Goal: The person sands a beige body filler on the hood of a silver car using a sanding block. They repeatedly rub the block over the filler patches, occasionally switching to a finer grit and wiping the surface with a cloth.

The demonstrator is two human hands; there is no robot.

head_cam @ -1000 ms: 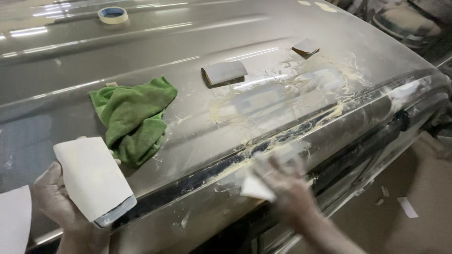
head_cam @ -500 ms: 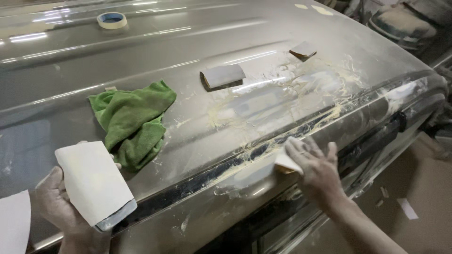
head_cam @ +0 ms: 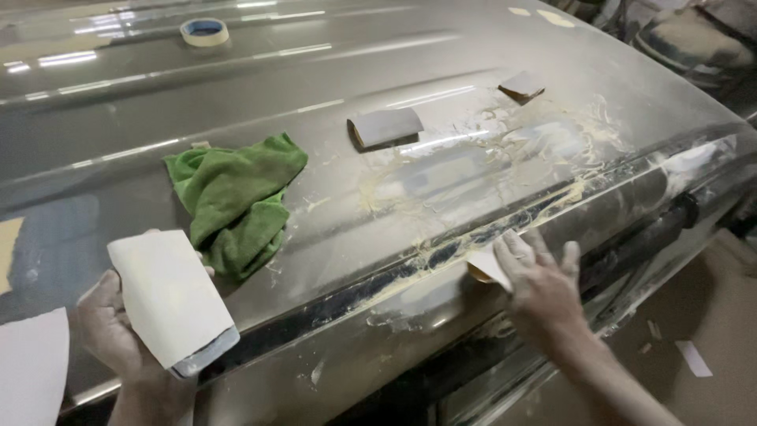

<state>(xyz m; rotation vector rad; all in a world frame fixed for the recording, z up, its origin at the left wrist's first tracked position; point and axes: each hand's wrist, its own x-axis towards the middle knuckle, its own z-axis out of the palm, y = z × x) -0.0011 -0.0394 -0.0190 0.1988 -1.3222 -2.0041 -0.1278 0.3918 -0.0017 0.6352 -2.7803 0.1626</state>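
Sandpaper piece: a small folded sheet (head_cam: 482, 267) at lower right of centre, pressed flat on the curved edge of the grey car panel (head_cam: 331, 102).
Right hand: fingers spread, palm down on that sheet (head_cam: 540, 280), pushing it against the panel rather than closing around it.
Left hand: lower left of the frame (head_cam: 110, 331), fingers wrapped around a white-faced sanding block (head_cam: 169, 304), held tilted just off the panel.
Progress: pale yellowish filler residue (head_cam: 512, 150) smears the right-centre area and trails along the edge; judging by this, rubbing is partway through, with streaks left to clear near the dark trim (head_cam: 631, 237).
Counts: one green cloth (head_cam: 233, 197) crumpled left of centre; two loose sanding pieces, one mid-frame (head_cam: 385, 126), one smaller at upper right (head_cam: 522, 85); one roll of masking tape (head_cam: 204, 31) at upper left.
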